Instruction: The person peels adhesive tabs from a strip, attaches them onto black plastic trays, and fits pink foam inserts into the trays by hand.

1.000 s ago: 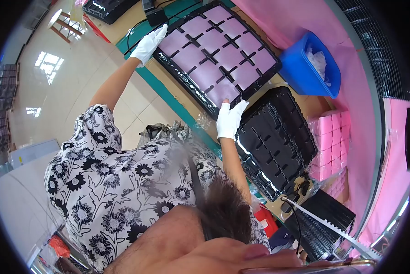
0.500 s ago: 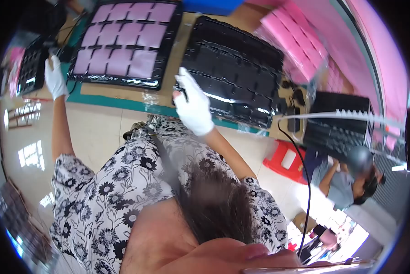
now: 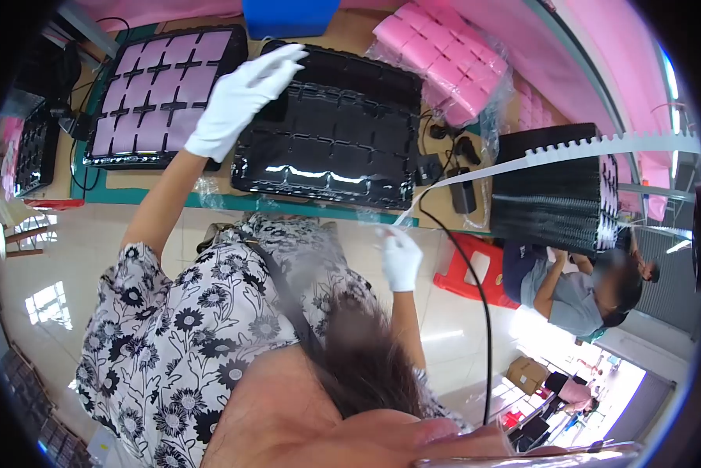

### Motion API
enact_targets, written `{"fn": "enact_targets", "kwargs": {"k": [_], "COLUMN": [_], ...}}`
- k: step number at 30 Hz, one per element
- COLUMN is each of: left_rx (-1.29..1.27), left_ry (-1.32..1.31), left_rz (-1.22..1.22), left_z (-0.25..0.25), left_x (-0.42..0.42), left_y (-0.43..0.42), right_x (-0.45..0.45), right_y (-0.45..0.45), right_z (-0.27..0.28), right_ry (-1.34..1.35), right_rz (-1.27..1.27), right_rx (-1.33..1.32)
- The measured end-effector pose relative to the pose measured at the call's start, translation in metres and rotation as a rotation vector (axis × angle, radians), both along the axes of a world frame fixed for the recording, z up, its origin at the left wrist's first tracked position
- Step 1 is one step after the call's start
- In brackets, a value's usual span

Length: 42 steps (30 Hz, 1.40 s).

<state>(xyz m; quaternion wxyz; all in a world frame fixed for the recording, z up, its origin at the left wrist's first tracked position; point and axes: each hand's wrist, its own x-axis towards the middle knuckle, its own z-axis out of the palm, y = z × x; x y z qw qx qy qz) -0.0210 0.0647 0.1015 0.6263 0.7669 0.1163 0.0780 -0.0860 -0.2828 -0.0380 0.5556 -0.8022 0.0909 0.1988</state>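
Observation:
My left hand (image 3: 239, 108), in a white glove, reaches over the upper left corner of a black compartment tray (image 3: 342, 140). Its fingers are stretched out; whether they touch the tray I cannot tell. My right hand (image 3: 402, 263), also gloved, is in front of the table edge, its fingers pinched at the lower end of a white toothed strip (image 3: 569, 150). The strip stretches up to the right, taut. Left of the black tray lies a similar tray with pink-purple pads (image 3: 151, 101) in its compartments.
Pink foam pads in clear plastic (image 3: 444, 58) lie behind the black tray. A stack of black trays (image 3: 545, 183) stands to the right, beside cables and a black adapter (image 3: 463, 191). A blue bin (image 3: 288, 17) is at the back. Below are a red stool (image 3: 475, 269) and a seated person (image 3: 561, 292).
My left hand has moved right, from the far left to the black tray. My right hand has left that tray's edge and gone right and down to the strip, now pulled straight.

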Motion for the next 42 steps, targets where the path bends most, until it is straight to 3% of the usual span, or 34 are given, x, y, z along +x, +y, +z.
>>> {"fn": "enact_targets", "kwargs": {"k": [2,4,6,8,10,12,13,16,18,20,21,23,26,27,29,30,32,34,36,37,38,40,42], "left_rx": [-0.051,-0.041,-0.109,-0.149,-0.057,-0.106,-0.037,0.230,0.355,0.279,0.261,0.238,0.363,0.295,0.253,0.255,-0.090,-0.180,-0.272,-0.429,-0.429,-0.552,-0.694], "left_ry": [-0.003,0.025,0.049,-0.033,-0.088,-0.056,-0.071,-0.061,-0.072,-0.064,-0.041,-0.005,-0.011,0.012,0.008,0.010,0.047,-0.028,0.151,0.086,0.078,-0.011,0.153], "left_rz": [-0.081,-0.175,-0.337,-0.469,-0.530,-0.565,-0.548,-0.474,-0.390,-0.355,-0.340,-0.316,-0.203,-0.218,-0.189,-0.179,-0.228,-0.202,-0.192,-0.204,-0.196,-0.259,-0.292], "left_z": [0.012,0.026,0.038,0.033,0.032,0.034,0.029,0.027,0.015,0.000,-0.005,-0.012,-0.018,-0.021,-0.025,-0.029,-0.039,-0.032,-0.006,-0.010,-0.013,-0.022,-0.015], "left_x": [0.015,0.026,0.038,0.053,0.066,0.054,0.057,0.055,0.045,0.043,0.043,0.043,0.043,0.045,0.046,0.047,0.054,0.054,0.045,0.042,0.041,0.039,0.031], "left_y": [-0.021,-0.042,-0.065,-0.098,-0.125,-0.103,-0.107,-0.117,-0.097,-0.088,-0.085,-0.081,-0.072,-0.068,-0.060,-0.056,-0.051,-0.051,-0.046,-0.042,-0.037,-0.026,-0.015], "right_x": [0.022,0.054,0.087,0.125,0.164,0.171,0.172,0.174,0.155,0.162,0.165,0.157,0.158,0.159,0.156,0.156,0.154,0.142,0.131,0.138,0.135,0.148,0.153], "right_y": [-0.045,-0.116,-0.072,-0.053,-0.037,0.022,0.036,0.058,0.099,0.112,0.118,0.133,0.156,0.166,0.187,0.187,0.179,0.176,0.174,0.160,0.155,0.135,0.136], "right_z": [0.017,-0.036,0.042,0.053,0.054,0.045,0.040,0.022,0.023,0.016,0.017,0.029,0.021,0.013,0.003,0.003,0.006,0.031,0.057,0.054,0.059,0.062,0.078], "right_ry": [0.127,-0.093,-0.383,-0.589,-0.558,-0.309,-0.331,-0.565,-0.585,-0.543,-0.577,-0.629,-0.741,-0.792,-0.649,-0.646,-0.385,-0.357,-0.295,-0.272,-0.165,-0.233,-0.322], "right_rz": [-0.351,-0.574,-0.517,-0.307,-0.144,-0.321,-0.332,-0.065,-0.022,0.034,0.098,0.186,0.351,0.327,0.119,0.128,0.209,0.262,0.379,0.607,0.628,0.672,0.617], "right_rx": [-0.055,0.308,0.321,0.317,0.356,0.609,0.543,-0.052,0.398,0.314,0.129,0.134,-0.021,0.169,0.480,0.486,0.415,0.435,0.472,0.265,0.408,0.392,0.669]}}
